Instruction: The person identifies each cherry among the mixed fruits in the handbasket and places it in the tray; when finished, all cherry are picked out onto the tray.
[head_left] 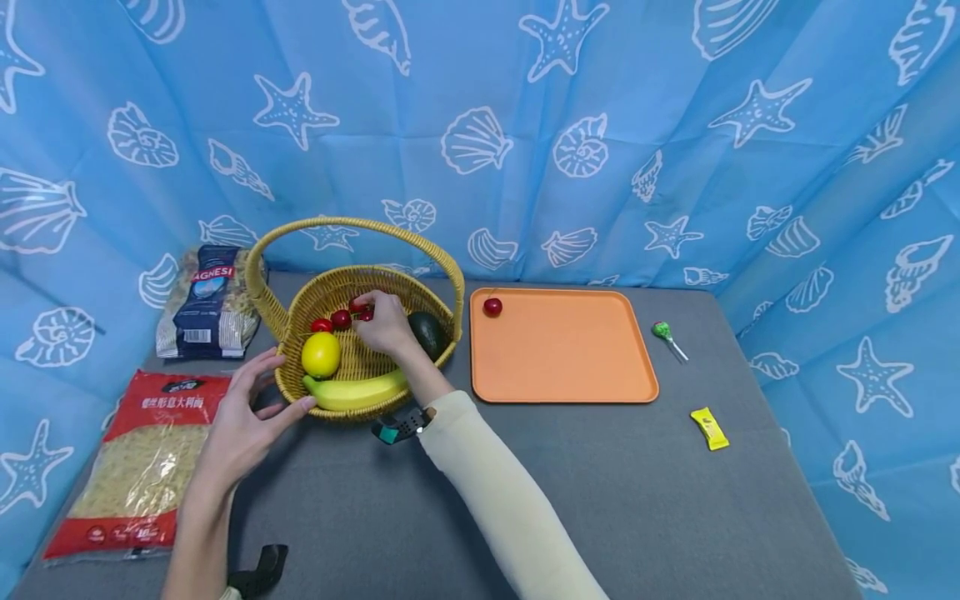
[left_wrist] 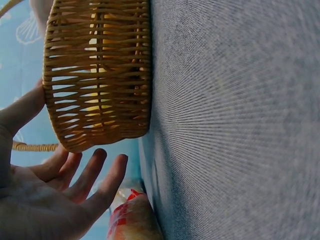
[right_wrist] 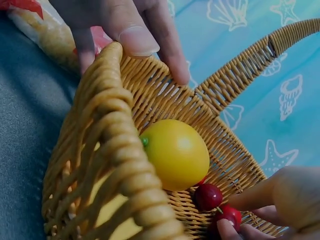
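A wicker basket (head_left: pixel 300 310) with a tall handle holds a yellow lemon (head_left: pixel 320 355), a banana (head_left: pixel 356 392), a dark avocado (head_left: pixel 427 335) and several red cherries (head_left: pixel 341 319). My left hand (head_left: pixel 251 421) is at the basket's left end, thumb and index finger touching the rim; the other fingers (left_wrist: pixel 113 181) stay spread outside it. My right hand (head_left: pixel 384 323) reaches into the basket from the front. Its thumb and index finger pinch a cherry (right_wrist: pixel 231 214) beside another dark red one (right_wrist: pixel 208 196).
An orange tray (head_left: pixel 562 350) right of the basket carries one cherry (head_left: pixel 492 307). A green lollipop (head_left: pixel 662 330) and a yellow wrapped candy (head_left: pixel 709 428) lie farther right. Two pasta bags, one blue-labelled (head_left: pixel 210 304), one red (head_left: pixel 146 467), lie at the left.
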